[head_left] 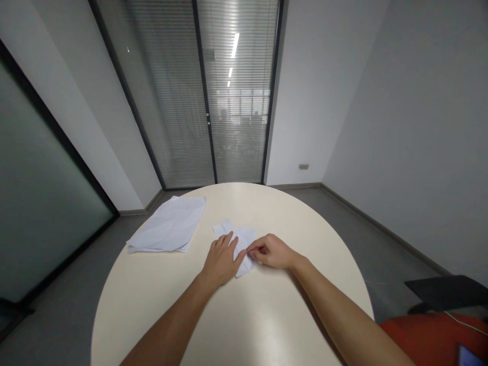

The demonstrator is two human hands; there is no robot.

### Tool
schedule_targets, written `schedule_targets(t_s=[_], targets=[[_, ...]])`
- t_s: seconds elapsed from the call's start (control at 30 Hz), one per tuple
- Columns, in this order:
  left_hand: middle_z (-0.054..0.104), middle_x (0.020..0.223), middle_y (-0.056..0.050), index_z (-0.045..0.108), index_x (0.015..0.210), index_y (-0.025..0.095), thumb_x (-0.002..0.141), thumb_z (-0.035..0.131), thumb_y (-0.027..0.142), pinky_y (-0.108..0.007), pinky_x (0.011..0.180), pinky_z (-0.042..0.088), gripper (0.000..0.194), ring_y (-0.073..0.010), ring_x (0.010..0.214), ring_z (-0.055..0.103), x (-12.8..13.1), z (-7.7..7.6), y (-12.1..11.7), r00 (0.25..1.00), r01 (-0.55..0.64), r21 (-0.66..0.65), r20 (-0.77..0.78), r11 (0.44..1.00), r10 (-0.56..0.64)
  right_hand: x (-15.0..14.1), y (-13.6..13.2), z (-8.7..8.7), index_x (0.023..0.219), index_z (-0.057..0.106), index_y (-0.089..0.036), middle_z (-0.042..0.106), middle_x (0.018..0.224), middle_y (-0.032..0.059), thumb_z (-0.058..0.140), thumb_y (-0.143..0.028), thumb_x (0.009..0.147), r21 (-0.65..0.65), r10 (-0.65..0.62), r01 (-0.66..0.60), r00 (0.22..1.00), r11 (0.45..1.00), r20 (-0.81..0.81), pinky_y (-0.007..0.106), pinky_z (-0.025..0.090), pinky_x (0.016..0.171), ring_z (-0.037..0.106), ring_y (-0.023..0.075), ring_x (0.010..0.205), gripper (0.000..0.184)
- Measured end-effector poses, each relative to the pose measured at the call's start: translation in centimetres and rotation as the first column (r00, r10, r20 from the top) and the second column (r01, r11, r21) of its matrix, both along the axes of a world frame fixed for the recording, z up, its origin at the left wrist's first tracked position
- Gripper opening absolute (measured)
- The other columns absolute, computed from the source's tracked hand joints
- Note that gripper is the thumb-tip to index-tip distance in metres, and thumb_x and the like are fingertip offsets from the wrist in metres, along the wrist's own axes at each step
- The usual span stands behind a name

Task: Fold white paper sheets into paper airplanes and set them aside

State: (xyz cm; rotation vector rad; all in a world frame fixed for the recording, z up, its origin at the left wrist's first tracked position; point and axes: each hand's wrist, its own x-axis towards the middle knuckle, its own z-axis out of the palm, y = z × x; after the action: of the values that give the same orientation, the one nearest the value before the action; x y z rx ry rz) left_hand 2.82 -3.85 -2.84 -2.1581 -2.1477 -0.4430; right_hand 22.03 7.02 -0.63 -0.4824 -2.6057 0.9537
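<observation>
Remotely, going rightward, I count one pile of white sheets (168,223), too layered to number, left of and beyond the left hand (221,258), whose fingers spread wide, pressing one folded paper (244,235) beneath them. Just beside it, I see the right hand (275,251) narrowed to a pinch on that paper's right edge, with one red seat (430,338) well right of it.

There are two hands: one left hand (220,260) and one right hand (276,251). There is one folded paper (244,236) and one pile of white sheets (170,223); how many sheets it contains, I cannot tell. There are also one round table (236,325), one wall plate (303,166), one red seat (423,333) and two glass panels with blinds (242,137).
</observation>
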Motion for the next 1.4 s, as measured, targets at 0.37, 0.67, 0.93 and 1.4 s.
schedule_targets(t_s=[0.37, 0.67, 0.93, 1.4], targets=[[0.036, 0.160, -0.011, 0.046, 0.148, 0.019, 0.095, 0.048, 0.037, -0.051, 0.121, 0.022, 0.056, -0.0316, 0.148, 0.031, -1.2, -0.5, 0.2, 0.990, 0.132, -0.118, 0.057, 0.984, -0.126, 0.1, 2.5, -2.9, 0.137, 0.059, -0.022, 0.056, 0.143, 0.0101, 0.048, -0.001, 0.076, 0.204, -0.191, 0.221, 0.969, 0.954, -0.158, 0.044, 0.041, 0.113, 0.054, 0.0233, 0.131, 0.066], [0.052, 0.149, -0.014, 0.060, 0.132, 0.013, 0.094, 0.051, 0.049, -0.047, 0.117, 0.030, 0.053, -0.0321, 0.138, 0.043, -0.8, 0.6, 0.0, 0.987, 0.119, -0.061, 0.114, 0.991, -0.112, 0.2, 1.7, -2.0, 0.120, 0.070, -0.022, 0.067, 0.127, 0.0084, 0.053, -0.001, 0.076, 0.135, -0.055, 0.080, 0.983, 0.988, -0.175, 0.036, 0.053, 0.096, 0.065, 0.0213, 0.110, 0.051], [0.054, 0.147, -0.013, 0.062, 0.129, 0.015, 0.092, 0.057, 0.043, -0.048, 0.113, 0.038, 0.046, -0.0320, 0.132, 0.048, -1.3, 0.7, -0.1, 0.979, 0.190, -0.018, 0.075, 0.982, -0.188, -0.3, 0.9, -1.1, 0.112, 0.072, -0.022, 0.075, 0.109, 0.0067, 0.060, -0.014, 0.087, 0.212, -0.028, 0.074, 0.977, 0.974, -0.212, 0.038, 0.051, 0.096, 0.066, 0.0217, 0.104, 0.029], [0.058, 0.140, -0.007, 0.062, 0.131, 0.020, 0.091, 0.046, 0.012, -0.035, 0.114, 0.041, 0.043, -0.0194, 0.130, 0.053, -2.1, 0.2, 0.1, 0.901, 0.389, 0.061, 0.183, 0.919, -0.394, 0.1, 1.5, -1.2, 0.113, 0.073, -0.027, 0.071, 0.123, 0.0073, 0.060, -0.030, 0.094, 0.348, -0.106, 0.094, 0.994, 0.933, 0.014, 0.058, 0.028, 0.113, 0.062, 0.0267, 0.119, 0.023]])
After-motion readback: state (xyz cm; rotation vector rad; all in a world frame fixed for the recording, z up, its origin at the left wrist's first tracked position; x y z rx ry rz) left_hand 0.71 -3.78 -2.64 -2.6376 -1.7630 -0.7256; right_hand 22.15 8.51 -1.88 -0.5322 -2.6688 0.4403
